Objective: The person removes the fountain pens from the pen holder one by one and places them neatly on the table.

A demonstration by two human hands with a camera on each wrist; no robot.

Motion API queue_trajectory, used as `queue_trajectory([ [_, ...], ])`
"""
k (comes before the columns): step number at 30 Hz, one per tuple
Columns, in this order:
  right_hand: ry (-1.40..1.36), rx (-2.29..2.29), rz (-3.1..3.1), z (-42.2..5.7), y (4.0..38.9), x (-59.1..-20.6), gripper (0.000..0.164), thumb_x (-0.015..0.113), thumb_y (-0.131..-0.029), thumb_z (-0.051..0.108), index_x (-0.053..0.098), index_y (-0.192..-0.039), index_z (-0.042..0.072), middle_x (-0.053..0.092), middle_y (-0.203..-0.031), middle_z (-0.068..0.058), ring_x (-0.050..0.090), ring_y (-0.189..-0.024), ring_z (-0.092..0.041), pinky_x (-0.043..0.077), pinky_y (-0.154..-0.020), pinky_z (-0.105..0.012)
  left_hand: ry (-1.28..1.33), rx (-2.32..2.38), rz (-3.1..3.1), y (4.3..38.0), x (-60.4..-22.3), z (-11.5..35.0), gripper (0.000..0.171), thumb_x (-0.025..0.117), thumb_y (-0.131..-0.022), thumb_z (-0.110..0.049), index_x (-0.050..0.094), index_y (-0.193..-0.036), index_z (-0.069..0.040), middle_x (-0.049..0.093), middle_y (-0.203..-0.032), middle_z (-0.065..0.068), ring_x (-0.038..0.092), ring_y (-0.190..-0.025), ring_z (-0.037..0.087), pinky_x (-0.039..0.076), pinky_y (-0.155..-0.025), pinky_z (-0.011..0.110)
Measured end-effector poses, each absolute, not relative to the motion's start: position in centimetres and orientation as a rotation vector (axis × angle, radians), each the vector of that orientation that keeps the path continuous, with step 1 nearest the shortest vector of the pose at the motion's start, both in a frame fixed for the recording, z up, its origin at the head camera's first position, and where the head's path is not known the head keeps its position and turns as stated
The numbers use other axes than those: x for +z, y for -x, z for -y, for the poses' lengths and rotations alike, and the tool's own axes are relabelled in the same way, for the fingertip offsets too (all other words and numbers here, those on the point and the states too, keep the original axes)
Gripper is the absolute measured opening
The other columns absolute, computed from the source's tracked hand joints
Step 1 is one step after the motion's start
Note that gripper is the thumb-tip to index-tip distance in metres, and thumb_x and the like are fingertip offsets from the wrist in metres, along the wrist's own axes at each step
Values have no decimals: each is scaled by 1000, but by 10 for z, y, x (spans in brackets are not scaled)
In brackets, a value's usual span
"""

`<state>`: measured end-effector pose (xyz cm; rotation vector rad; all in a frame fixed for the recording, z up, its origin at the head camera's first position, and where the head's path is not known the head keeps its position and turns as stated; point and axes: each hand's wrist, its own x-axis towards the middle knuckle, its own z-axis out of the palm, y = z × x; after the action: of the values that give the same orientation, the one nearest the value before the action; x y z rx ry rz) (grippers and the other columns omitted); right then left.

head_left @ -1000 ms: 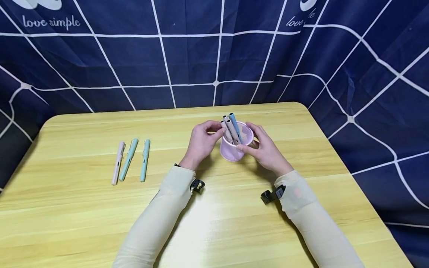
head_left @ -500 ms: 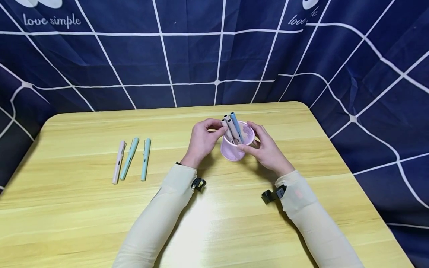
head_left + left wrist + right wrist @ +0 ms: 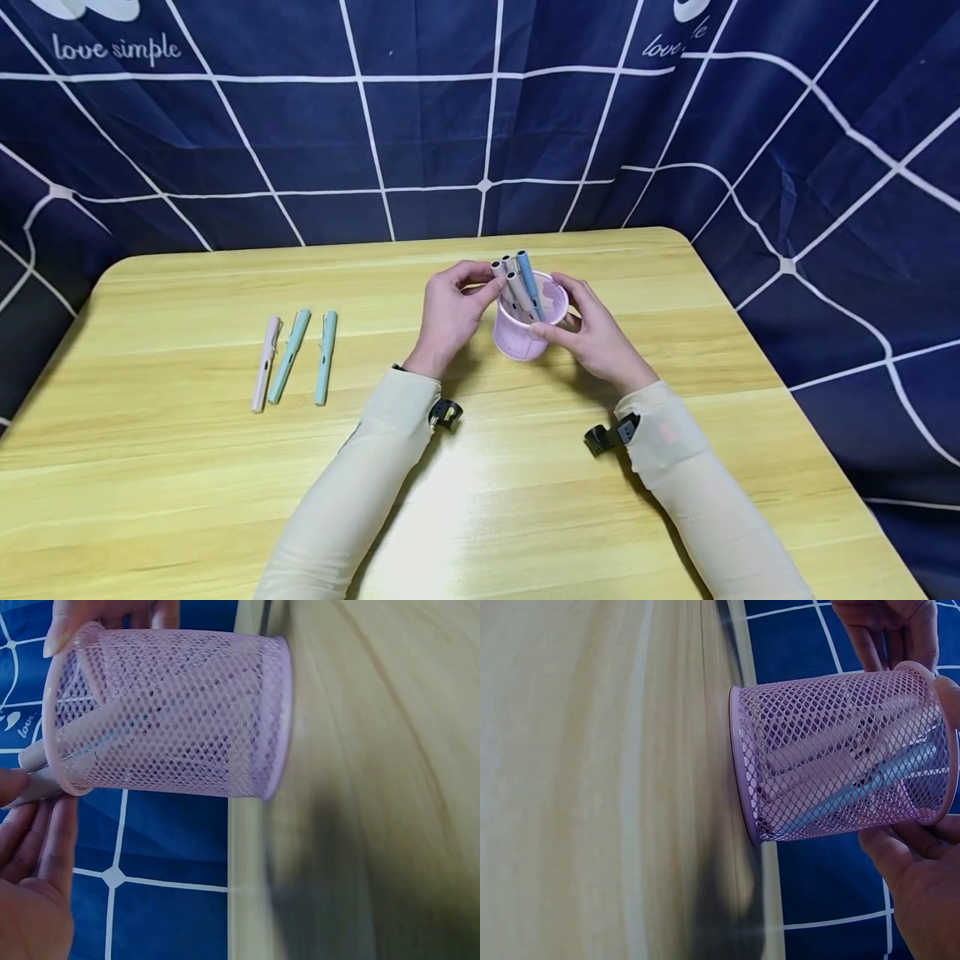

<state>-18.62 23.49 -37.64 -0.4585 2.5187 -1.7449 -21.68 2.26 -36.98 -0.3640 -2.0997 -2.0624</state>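
Observation:
A pink mesh pen holder (image 3: pixel 516 340) stands on the wooden table, its open top upward. Several capped pens lean inside: pale pinkish ones and a blue pen (image 3: pixel 528 277) at the back right. My left hand (image 3: pixel 452 315) pinches the leftmost pale pen (image 3: pixel 497 269) near its upper end, between thumb and fingers, at the holder's rim. From the other side my right hand (image 3: pixel 600 340) grips the rim, thumb in front and fingers behind. Through the mesh (image 3: pixel 832 761) in the right wrist view, the pens' lower parts show, slanting toward the base.
Three pens lie on the table to the left: a pale pink pen (image 3: pixel 266 364), a mint green pen (image 3: pixel 289 357) and a turquoise pen (image 3: pixel 326 358). A dark blue curtain (image 3: pixel 427 133) with white lines hangs behind and beside the wooden table (image 3: pixel 525 500).
The leftmost pale pen in the holder has risen slightly with my left fingers, and its top sits a little apart from the others. My right hand keeps its grip on the rim.

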Motion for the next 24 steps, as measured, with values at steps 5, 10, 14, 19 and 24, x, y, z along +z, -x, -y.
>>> queue_trajectory([
  [5, 474, -1776, -2505, -236, 188, -378, 75, 73, -88, 3, 29, -149, -1, 36, -143, -17, 36, -134, -28, 30, -113, -40, 432, -2094, 1998, 217, -366, -23, 17, 73, -87, -1, 70, -101, 7, 70, -98, 15, 68, -91, 21, 56, -82, 27],
  [10, 471, -1772, -2499, -236, 188, -380, 74, 73, -88, 4, 30, -149, -1, 37, -143, -16, 37, -134, -28, 31, -113, -39, 458, -2095, 1985, 215, -363, -23, 16, 73, -86, 1, 69, -100, 7, 69, -97, 16, 67, -89, 22, 57, -80, 28],
  [14, 463, -1766, -2498, -236, 187, -379, 74, 73, -89, 5, 30, -149, 0, 37, -144, -16, 37, -134, -28, 30, -113, -39, 476, -2095, 1964, 213, -360, -23, 16, 72, -87, 2, 69, -101, 7, 68, -99, 15, 67, -90, 22, 57, -81, 29],
  [19, 465, -1772, -2496, -236, 186, -378, 74, 73, -89, 4, 30, -149, -1, 37, -143, -16, 37, -134, -28, 30, -113, -39, 503, -2103, 1914, 212, -354, -22, 15, 71, -88, 2, 68, -102, 7, 68, -100, 14, 68, -90, 20, 57, -81, 30],
  [24, 474, -1780, -2494, -236, 186, -378, 74, 73, -88, 4, 30, -149, -2, 37, -143, -17, 37, -134, -29, 30, -113, -40, 523, -2096, 1852, 212, -349, -19, 15, 71, -87, 4, 68, -101, 9, 68, -100, 15, 68, -90, 21, 57, -82, 33],
])
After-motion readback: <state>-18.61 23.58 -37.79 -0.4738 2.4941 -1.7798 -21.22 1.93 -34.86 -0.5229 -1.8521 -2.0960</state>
